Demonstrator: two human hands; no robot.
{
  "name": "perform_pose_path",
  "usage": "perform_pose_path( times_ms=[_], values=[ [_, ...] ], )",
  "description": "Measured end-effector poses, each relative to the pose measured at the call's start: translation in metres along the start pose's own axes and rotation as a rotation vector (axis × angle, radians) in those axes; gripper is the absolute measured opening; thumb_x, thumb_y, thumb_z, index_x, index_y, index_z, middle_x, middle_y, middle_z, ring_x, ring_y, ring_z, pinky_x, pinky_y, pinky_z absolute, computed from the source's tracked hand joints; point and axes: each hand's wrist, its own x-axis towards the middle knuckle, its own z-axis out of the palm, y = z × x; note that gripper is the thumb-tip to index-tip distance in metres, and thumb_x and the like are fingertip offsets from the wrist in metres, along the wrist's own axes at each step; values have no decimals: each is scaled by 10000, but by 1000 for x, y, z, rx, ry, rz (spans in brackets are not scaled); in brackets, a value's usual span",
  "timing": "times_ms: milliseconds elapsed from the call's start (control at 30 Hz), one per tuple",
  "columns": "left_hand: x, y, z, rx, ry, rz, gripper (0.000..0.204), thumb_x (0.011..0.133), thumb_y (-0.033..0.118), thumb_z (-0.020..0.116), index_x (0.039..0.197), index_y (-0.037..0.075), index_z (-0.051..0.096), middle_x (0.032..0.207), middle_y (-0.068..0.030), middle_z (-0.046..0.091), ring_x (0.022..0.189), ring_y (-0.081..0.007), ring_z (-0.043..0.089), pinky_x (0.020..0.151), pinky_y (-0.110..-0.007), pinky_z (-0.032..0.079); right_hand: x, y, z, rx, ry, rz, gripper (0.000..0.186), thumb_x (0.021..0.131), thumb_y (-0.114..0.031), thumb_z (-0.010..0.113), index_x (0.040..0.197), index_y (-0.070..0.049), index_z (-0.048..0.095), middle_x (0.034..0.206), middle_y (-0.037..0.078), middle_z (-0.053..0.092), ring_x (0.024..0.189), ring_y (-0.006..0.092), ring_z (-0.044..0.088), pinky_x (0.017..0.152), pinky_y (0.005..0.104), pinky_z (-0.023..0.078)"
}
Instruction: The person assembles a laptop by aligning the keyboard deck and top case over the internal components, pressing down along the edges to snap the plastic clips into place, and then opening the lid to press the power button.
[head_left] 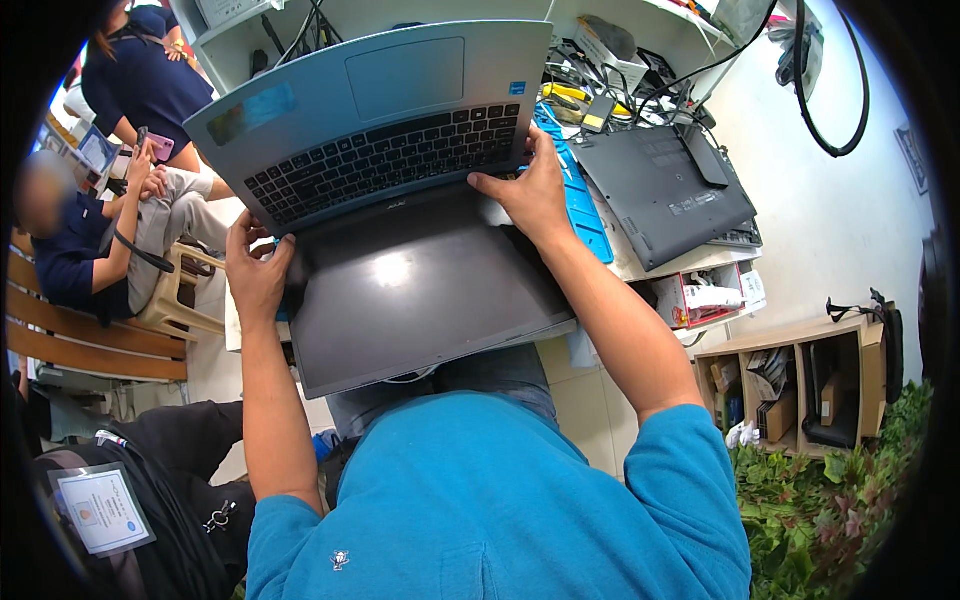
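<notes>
An opened laptop point(330, 135) is in front of me, turned so its dark screen point(430, 300) lies toward my body. Its silver keyboard deck, with black keys and a touchpad, tilts up on the far side. My left hand point(257, 268) grips the laptop at the left hinge corner, thumb on the screen's edge and fingers mostly hidden behind. At the right hinge corner my right hand point(535, 195) holds it too, its thumb over the screen bezel. A bright light reflects in the screen, which looks unlit.
Right of the laptop, a blue mat point(590, 215) and another dark laptop base point(665, 195), underside up, lie on the bench. Cables and tools point(590, 95) crowd behind. A seated person point(85, 235) holds a phone at left; another stands behind. A dark-clothed person point(190, 500) is close at lower left.
</notes>
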Motion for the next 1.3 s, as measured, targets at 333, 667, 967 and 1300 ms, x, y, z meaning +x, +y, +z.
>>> perform_pose_path(
  times_ms=[333,667,967,1300],
  values=[
    [1,-1,1,-5,-23,2,648,853,36,820,1456,-9,587,1241,-85,622,1104,-187,651,894,-323,583,13,18,-10,90,-53,-49,800,673,-168,994,1350,-57,583,1185,118,720,1117,279,692,1015,409,543],
    [-5,45,4,288,207,41,599,829,182,919,1336,28,639,1190,-81,637,998,-178,617,849,-336,537,13,24,-6,128,-10,-58,630,752,-217,998,1268,-65,668,1097,113,782,1009,238,756,901,379,584],
    [-32,138,19,432,-512,252,526,924,257,823,1370,31,659,1307,-214,679,1121,-350,689,970,-431,567,13,17,-6,154,-36,-38,573,792,-183,973,1257,-36,672,1052,111,802,972,221,781,880,352,598],
    [-23,145,44,601,-814,413,612,1011,242,706,1542,-8,530,1622,-274,503,1488,-434,509,1227,-475,444,13,13,-9,141,-31,-73,549,792,-176,968,1227,-16,674,1059,126,795,972,247,771,881,375,584]
  ],
)
